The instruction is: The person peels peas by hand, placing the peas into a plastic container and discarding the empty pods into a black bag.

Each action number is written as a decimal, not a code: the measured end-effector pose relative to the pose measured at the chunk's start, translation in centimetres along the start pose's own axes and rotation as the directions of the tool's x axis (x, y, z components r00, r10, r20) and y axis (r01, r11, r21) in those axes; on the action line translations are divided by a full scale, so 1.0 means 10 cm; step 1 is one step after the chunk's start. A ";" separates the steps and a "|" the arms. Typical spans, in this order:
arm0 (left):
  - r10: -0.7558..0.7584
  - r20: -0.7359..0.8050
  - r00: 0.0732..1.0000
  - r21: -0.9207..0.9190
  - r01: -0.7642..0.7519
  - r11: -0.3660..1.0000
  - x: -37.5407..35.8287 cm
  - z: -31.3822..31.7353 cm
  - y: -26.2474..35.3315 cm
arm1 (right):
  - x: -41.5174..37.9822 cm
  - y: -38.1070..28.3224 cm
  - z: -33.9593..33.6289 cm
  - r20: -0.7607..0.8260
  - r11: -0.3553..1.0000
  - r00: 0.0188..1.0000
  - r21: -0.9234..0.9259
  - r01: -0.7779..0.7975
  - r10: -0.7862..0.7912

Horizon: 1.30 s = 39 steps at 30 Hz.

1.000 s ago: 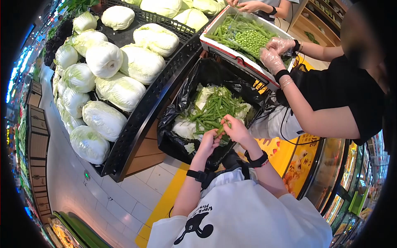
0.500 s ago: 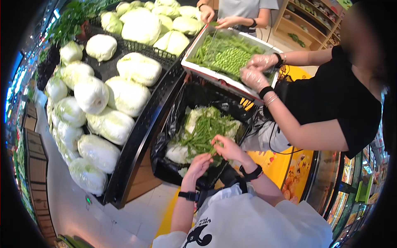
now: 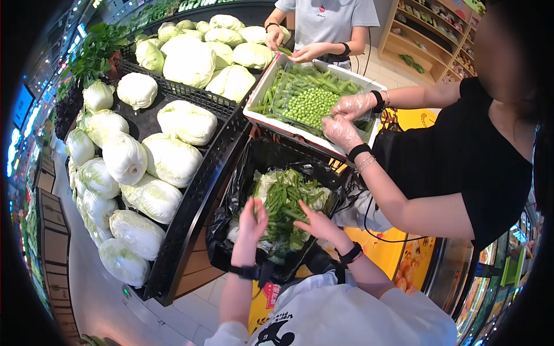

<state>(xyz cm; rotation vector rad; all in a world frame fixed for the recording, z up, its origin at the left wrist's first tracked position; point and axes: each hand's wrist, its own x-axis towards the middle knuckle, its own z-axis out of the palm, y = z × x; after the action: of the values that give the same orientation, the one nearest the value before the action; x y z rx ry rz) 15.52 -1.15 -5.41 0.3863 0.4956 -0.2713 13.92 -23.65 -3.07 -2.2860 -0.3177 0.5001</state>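
Many pale green-and-white, oblong napa cabbages (image 3: pixel 127 158) lay piled on a black plastic display stand (image 3: pixel 173 259) at your far left, below a bushy green leafy plant (image 3: pixel 95 52). Rounder pale green cabbages (image 3: pixel 190 60) filled the section behind a black perforated divider (image 3: pixel 190 95).

Right of the stand, your left hand (image 3: pixel 253 220) was raised over the near left part of a bin lined with shiny black plastic (image 3: pixel 218 233), its fingers open and extended. Slender green pods (image 3: pixel 283 199) lay heaped in the bin, on top of pale leafy scraps (image 3: pixel 317 199). Your right hand (image 3: pixel 317 222) hovered over the bin's right side, apart from your left, open, with its index finger stretched toward the heap.

Beyond the bin, a white box with a red edge (image 3: pixel 294 131) held more green pods and round, shelled green peas (image 3: pixel 311 108). A person in a grey shirt (image 3: pixel 329 23) stood behind it, holding a green pod (image 3: pixel 284 51). At the right, a person in black (image 3: pixel 433 158) held both hands, in clear plastic gloves (image 3: pixel 341 131), close together over the box.
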 end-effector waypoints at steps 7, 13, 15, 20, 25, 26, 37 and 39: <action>0.126 0.315 0.941 -0.015 -0.128 0.992 0.56 2.32 0.23 | 0.09 0.13 -0.03 0.096 0.993 0.995 -0.116 0.032 -0.021; 0.199 0.447 0.872 -0.030 -0.208 0.978 0.59 2.32 0.15 | 0.10 0.10 -0.21 -0.008 0.996 0.996 0.027 0.084 -0.084; 0.226 0.507 0.832 0.282 -0.407 0.869 0.46 2.02 0.07 | 0.13 0.17 -0.16 -0.166 0.961 0.963 0.143 0.238 -0.214; 0.206 0.421 0.883 0.687 -0.459 0.563 -0.15 1.19 -0.02 | 0.08 -0.35 -0.36 -0.011 0.889 0.999 0.455 0.043 -0.043; 0.329 0.290 0.899 0.815 -0.412 0.407 -0.63 0.61 -0.09 | 0.15 -0.43 -0.19 -0.080 0.956 0.976 0.199 0.215 -0.203; 0.334 0.307 0.891 0.823 -0.425 0.377 -0.70 0.52 -0.11 | 0.11 -0.52 -0.19 -0.092 0.942 0.973 0.245 0.229 -0.212; 0.474 0.365 0.801 0.868 -0.477 0.137 -1.19 0.34 -0.36 | -0.06 -0.92 0.30 0.008 0.839 0.959 0.487 0.244 -0.284; 0.467 0.301 0.831 0.801 -0.487 0.349 -1.23 0.29 -0.37 | -0.07 -0.90 0.38 -0.007 0.764 0.977 0.622 0.171 -0.213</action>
<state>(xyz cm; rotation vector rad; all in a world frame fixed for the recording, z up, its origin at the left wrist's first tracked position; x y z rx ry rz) 4.96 -3.74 2.08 1.5180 0.1544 0.0951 10.87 -15.37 1.27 -1.5726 -0.3523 0.4835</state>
